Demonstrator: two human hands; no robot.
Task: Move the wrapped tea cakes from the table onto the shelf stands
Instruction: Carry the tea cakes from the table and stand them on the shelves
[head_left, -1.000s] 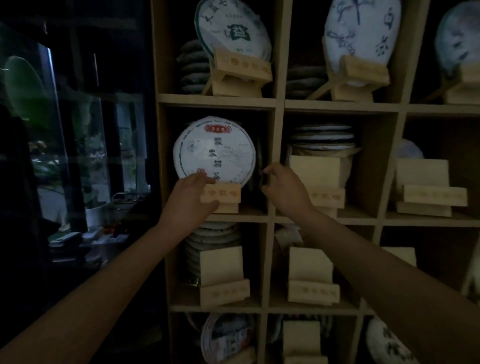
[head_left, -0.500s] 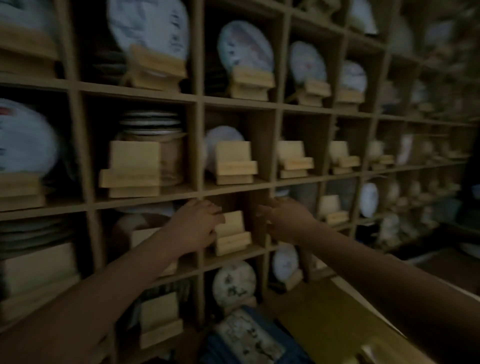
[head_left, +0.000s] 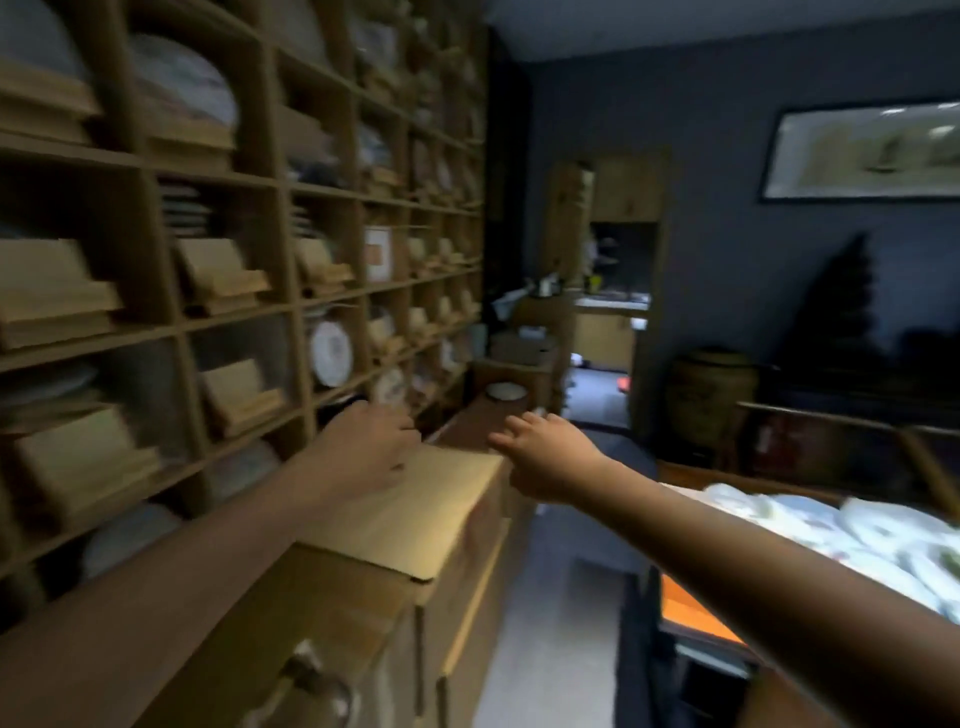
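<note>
The view is blurred by motion. A tall wooden shelf (head_left: 291, 312) of cubbies fills the left side, many holding bare wooden stands (head_left: 223, 280). One wrapped tea cake (head_left: 331, 352) stands upright in a lower cubby. A pile of white wrapped tea cakes (head_left: 852, 535) lies on the table (head_left: 691, 608) at the right. My left hand (head_left: 371, 449) hovers loosely curled over a cabinet top, holding nothing. My right hand (head_left: 545, 457) reaches forward with fingers spread, empty.
A low wooden cabinet (head_left: 415, 525) with drawers runs along the foot of the shelf. A narrow aisle of grey floor (head_left: 550, 597) lies between cabinet and table. A large clay jar (head_left: 714, 400) and a framed picture (head_left: 862, 150) stand by the dark back wall.
My view has swung right, from the shelf's left end toward the room and the table. Both hands have left the tea cake on its stand and now hang empty in mid-air.
</note>
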